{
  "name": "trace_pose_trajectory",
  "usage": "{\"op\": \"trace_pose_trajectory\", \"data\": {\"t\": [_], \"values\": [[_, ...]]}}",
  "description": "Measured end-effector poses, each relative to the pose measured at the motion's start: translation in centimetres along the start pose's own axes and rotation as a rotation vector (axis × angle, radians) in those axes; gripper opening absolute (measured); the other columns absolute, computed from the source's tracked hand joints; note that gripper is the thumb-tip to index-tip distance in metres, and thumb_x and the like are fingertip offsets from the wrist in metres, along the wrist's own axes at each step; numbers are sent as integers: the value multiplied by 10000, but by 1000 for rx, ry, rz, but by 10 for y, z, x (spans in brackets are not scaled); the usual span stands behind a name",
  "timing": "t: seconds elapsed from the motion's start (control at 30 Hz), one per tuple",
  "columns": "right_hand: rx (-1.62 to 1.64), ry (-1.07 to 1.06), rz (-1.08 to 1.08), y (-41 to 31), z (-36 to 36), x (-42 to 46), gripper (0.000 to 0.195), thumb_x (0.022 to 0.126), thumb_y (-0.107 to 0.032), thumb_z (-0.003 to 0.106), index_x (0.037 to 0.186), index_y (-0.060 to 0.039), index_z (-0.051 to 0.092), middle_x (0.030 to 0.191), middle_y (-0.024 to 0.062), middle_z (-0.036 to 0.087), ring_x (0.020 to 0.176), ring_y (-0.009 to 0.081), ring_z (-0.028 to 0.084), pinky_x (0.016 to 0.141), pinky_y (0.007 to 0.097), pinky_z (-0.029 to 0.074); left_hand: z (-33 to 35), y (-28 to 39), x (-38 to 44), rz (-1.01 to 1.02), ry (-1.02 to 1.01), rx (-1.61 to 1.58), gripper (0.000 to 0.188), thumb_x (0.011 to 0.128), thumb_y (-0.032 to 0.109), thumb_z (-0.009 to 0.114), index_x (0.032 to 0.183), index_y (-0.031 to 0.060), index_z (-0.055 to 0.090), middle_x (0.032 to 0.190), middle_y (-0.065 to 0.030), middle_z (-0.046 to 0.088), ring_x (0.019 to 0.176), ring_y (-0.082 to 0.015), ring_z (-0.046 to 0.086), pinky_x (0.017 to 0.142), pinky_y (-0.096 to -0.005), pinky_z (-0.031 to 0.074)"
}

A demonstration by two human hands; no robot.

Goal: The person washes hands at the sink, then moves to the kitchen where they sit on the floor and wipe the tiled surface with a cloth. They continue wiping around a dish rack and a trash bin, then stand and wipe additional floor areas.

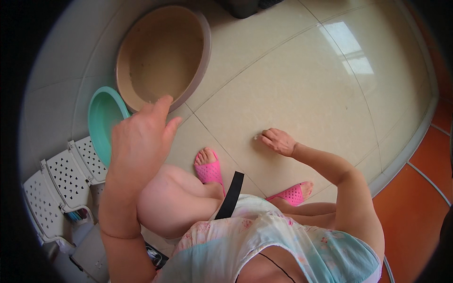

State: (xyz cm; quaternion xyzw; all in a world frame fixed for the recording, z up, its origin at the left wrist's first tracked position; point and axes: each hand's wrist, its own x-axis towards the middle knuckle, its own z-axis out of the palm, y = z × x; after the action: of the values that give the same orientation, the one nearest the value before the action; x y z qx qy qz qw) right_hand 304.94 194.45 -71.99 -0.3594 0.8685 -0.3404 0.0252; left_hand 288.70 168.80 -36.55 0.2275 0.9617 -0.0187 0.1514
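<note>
My left hand is raised in front of the near rim of a large pinkish-brown plastic basin. Its thumb stands apart from the fingers and nothing shows in its grip. Cloudy water with a few dark specks lies in the basin. Behind the same hand, a mint-green plastic basin leans tilted and is partly covered by it. Low over the beige tiled floor, my right hand has its fingers bent together. A small white bit shows at its fingertips; what it is cannot be made out.
White perforated plastic shelf lids stand against the grey tiled wall at left. Pink slippers are on my feet. A black object sits at the top edge. A raised pale sill borders orange tiles at right.
</note>
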Motion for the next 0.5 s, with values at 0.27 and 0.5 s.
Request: {"op": "trace_pose_trajectory", "data": {"t": [0.27,0.5], "values": [[-93,60,247,51,0,156,200,780,-114,504,967,-71,559,976,112,537,975,284,533,801,363,479,-13,21,11,-40,-9,-28,334,837,192,628,1120,26,570,920,-187,632,779,-377,606,654,-429,480],[-118,137,212,36,19,101,172,766,-78,522,934,-84,556,924,112,527,905,276,527,785,369,472,8,19,24,18,-40,6,336,822,184,641,1113,27,579,861,-180,634,727,-348,612,630,-428,467]]}}
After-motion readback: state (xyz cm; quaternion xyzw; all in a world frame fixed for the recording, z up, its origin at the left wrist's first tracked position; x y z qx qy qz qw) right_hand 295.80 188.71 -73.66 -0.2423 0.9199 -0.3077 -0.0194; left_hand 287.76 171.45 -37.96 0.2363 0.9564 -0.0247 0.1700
